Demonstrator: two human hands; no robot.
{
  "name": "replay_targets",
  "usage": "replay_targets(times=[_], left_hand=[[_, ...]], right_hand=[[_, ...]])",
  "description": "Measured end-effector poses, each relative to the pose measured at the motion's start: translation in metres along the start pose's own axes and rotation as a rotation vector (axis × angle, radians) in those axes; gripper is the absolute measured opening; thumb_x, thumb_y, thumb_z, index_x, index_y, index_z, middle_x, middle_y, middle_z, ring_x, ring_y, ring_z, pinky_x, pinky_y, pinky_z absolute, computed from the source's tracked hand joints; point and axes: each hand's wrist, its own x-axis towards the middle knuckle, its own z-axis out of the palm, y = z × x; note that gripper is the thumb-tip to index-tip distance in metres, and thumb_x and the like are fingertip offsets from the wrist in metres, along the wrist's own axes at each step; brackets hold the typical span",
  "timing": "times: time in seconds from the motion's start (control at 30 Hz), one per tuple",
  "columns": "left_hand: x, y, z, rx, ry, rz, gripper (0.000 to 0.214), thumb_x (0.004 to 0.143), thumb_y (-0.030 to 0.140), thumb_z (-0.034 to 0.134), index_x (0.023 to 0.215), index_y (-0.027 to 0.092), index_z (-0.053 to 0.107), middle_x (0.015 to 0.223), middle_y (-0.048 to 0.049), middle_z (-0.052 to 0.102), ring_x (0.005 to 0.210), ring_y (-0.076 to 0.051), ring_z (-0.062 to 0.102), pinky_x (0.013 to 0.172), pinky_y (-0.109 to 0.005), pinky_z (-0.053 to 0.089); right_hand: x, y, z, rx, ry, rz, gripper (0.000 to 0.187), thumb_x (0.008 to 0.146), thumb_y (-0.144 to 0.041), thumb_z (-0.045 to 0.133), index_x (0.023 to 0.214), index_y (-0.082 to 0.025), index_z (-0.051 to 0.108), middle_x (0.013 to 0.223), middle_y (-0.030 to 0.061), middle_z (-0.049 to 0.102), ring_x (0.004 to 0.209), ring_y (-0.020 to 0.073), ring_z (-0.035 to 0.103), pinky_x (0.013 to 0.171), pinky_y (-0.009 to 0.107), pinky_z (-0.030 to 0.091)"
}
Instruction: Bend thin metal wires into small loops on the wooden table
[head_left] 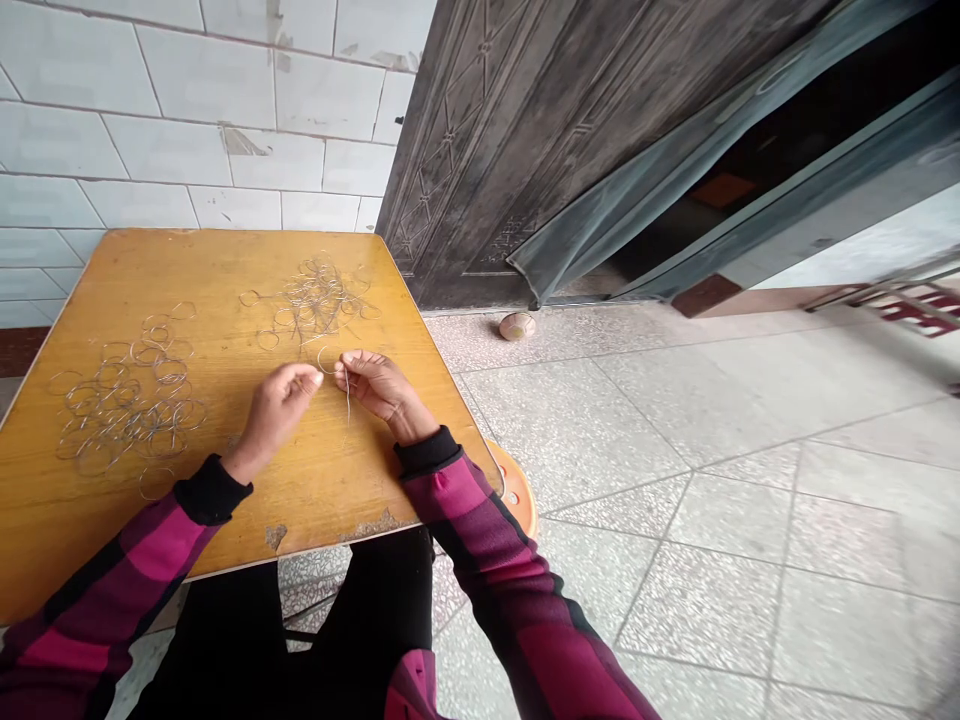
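Observation:
Both of my hands are above the wooden table, close together and pinching. Between them is a thin metal wire, with a curved end arching near the fingertips and a straight tail hanging below my right fingers. My left hand pinches the curved end between thumb and forefinger. My right hand holds the other part of the wire, thumb against bent fingers. Just beyond my hands lies a tangled pile of bent wires, some with straight tails. Left of my left hand spreads a second pile of round wire rings.
The yellow table has chipped edges and stands against a white tiled wall. An orange stool shows beside its right edge. A dark carved door and a small round object on the floor are beyond.

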Motion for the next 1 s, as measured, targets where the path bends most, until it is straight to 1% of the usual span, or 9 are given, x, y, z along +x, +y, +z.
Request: replay_targets(times=[0.07, 0.2, 0.33, 0.43, 0.53, 0.63, 0.77, 0.9, 1.0], left_hand=[[0.011, -0.003, -0.007, -0.153, 0.025, -0.083, 0.029, 0.081, 0.041, 0.063, 0.094, 0.016, 0.067, 0.066, -0.0006, 0.062, 0.05, -0.01, 0.05, 0.047, -0.021, 0.039], [0.017, -0.003, -0.007, -0.388, -0.045, -0.188, 0.026, 0.074, 0.038, 0.068, 0.079, 0.012, 0.068, 0.068, -0.0033, 0.064, 0.05, -0.008, 0.051, 0.043, -0.02, 0.039], [0.015, 0.001, -0.003, -0.505, 0.05, -0.265, 0.026, 0.066, 0.035, 0.074, 0.074, 0.011, 0.066, 0.069, -0.0035, 0.065, 0.054, -0.009, 0.056, 0.048, -0.021, 0.046], [0.016, -0.001, -0.003, -0.528, 0.105, -0.291, 0.027, 0.065, 0.035, 0.074, 0.072, 0.011, 0.066, 0.068, -0.0035, 0.066, 0.055, -0.01, 0.058, 0.051, -0.023, 0.05], [0.017, -0.006, -0.003, -0.488, 0.137, -0.277, 0.027, 0.066, 0.036, 0.074, 0.073, 0.011, 0.066, 0.068, -0.0038, 0.066, 0.055, -0.011, 0.059, 0.052, -0.023, 0.05], [0.015, -0.009, -0.001, -0.467, 0.129, -0.258, 0.028, 0.067, 0.037, 0.073, 0.074, 0.011, 0.067, 0.07, -0.0046, 0.067, 0.056, -0.011, 0.061, 0.053, -0.024, 0.051], [0.013, -0.008, 0.001, -0.461, 0.092, -0.256, 0.027, 0.067, 0.036, 0.072, 0.075, 0.01, 0.068, 0.067, -0.0036, 0.066, 0.053, -0.011, 0.059, 0.05, -0.023, 0.05], [0.013, -0.004, 0.0, -0.455, 0.05, -0.252, 0.025, 0.067, 0.035, 0.072, 0.071, 0.011, 0.067, 0.065, -0.0023, 0.064, 0.048, -0.009, 0.056, 0.046, -0.022, 0.046], [0.012, -0.001, 0.0, -0.484, 0.035, -0.26, 0.024, 0.067, 0.035, 0.071, 0.07, 0.012, 0.066, 0.064, -0.0021, 0.064, 0.049, -0.008, 0.055, 0.046, -0.021, 0.044]], right_hand=[[-0.002, 0.004, 0.004, -0.019, -0.041, 0.023, 0.022, 0.063, -0.025, 0.085, 0.07, -0.014, 0.067, 0.067, -0.0008, 0.068, 0.06, 0.0067, 0.061, 0.058, 0.017, 0.048], [-0.005, 0.008, 0.011, -0.034, -0.095, 0.05, 0.024, 0.06, -0.024, 0.086, 0.069, -0.013, 0.067, 0.055, -0.0047, 0.06, 0.047, 0.0032, 0.051, 0.044, 0.012, 0.04], [-0.008, 0.007, 0.013, -0.051, -0.109, 0.091, 0.025, 0.06, -0.023, 0.086, 0.075, -0.012, 0.069, 0.059, -0.0036, 0.063, 0.051, 0.0038, 0.056, 0.048, 0.012, 0.046], [-0.009, 0.006, 0.014, -0.095, -0.097, 0.061, 0.03, 0.058, -0.028, 0.087, 0.077, -0.013, 0.07, 0.064, -0.0024, 0.065, 0.054, 0.0045, 0.058, 0.05, 0.013, 0.049], [-0.01, 0.009, 0.017, -0.14, -0.083, -0.043, 0.031, 0.061, -0.038, 0.085, 0.075, -0.014, 0.07, 0.066, -0.0018, 0.065, 0.053, 0.0049, 0.057, 0.047, 0.014, 0.046], [-0.009, 0.012, 0.019, -0.154, -0.072, -0.096, 0.03, 0.063, -0.039, 0.083, 0.072, -0.014, 0.069, 0.065, -0.0019, 0.065, 0.052, 0.0048, 0.055, 0.046, 0.014, 0.043], [-0.006, 0.012, 0.016, -0.116, -0.084, -0.051, 0.028, 0.061, -0.035, 0.084, 0.072, -0.014, 0.069, 0.067, -0.0024, 0.065, 0.052, 0.0035, 0.053, 0.045, 0.013, 0.04], [-0.006, 0.01, 0.012, -0.077, -0.205, 0.067, 0.027, 0.062, -0.034, 0.084, 0.069, -0.014, 0.068, 0.068, -0.0025, 0.065, 0.051, 0.0027, 0.053, 0.045, 0.012, 0.041], [-0.007, 0.009, 0.011, -0.09, -0.261, 0.09, 0.025, 0.064, -0.033, 0.083, 0.07, -0.014, 0.068, 0.071, -0.002, 0.067, 0.052, 0.0024, 0.053, 0.045, 0.012, 0.04]])
